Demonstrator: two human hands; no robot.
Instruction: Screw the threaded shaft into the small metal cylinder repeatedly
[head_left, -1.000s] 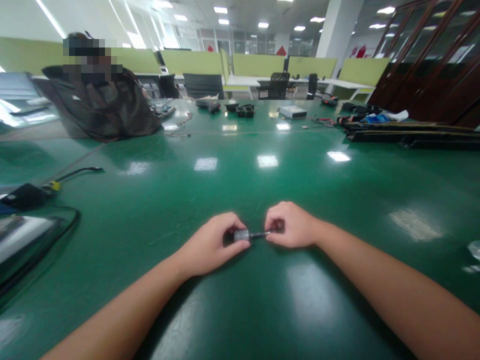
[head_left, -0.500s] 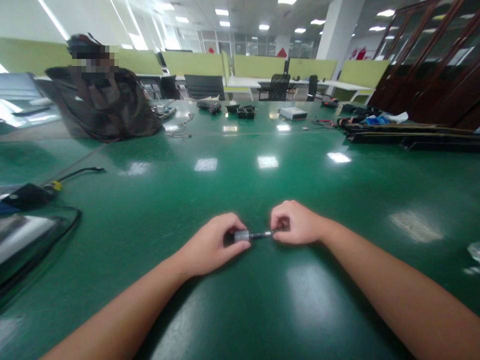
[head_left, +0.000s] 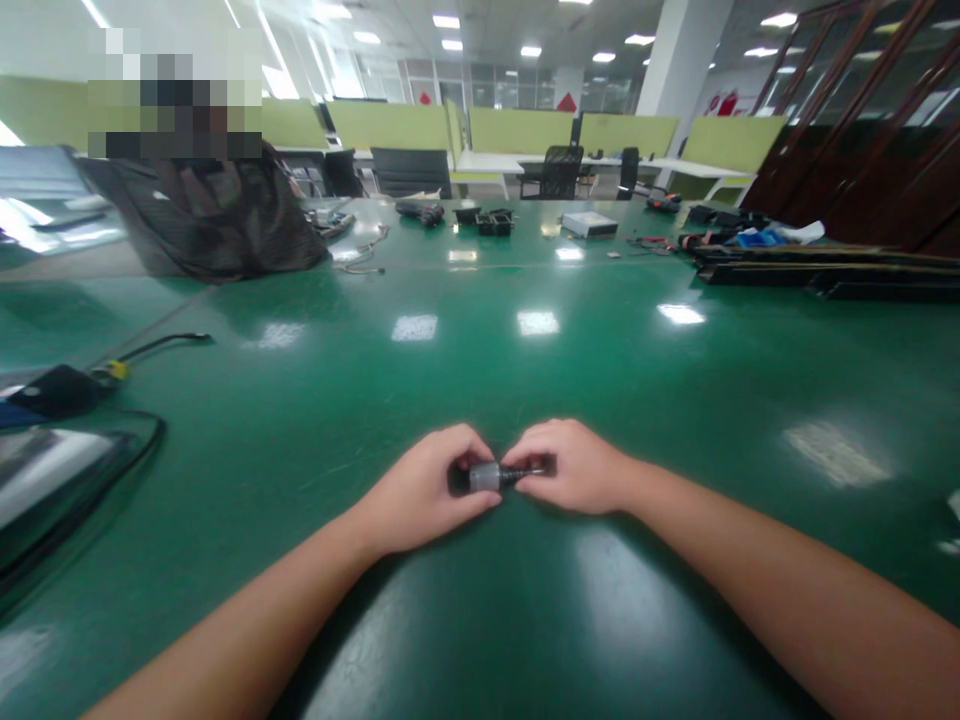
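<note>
My left hand is closed around a short grey cylinder, with thumb and fingers on either side of it. A thin dark shaft lies in line with the cylinder, on its right side. My right hand pinches this shaft close to the cylinder, and its silvery end points back under my right palm. The two hands nearly touch, low over the green table. The exact kind of both parts is too small to make out, as is whether they are joined.
A large dark bag stands at the far left. Nearer on the left are a black cable and a black item with a yellow part. Along the far edge lie a white box, black parts and long black strips.
My right hand has moved left along the shaft and now grips it right beside the cylinder. My left hand has stayed almost in place with the cylinder.
</note>
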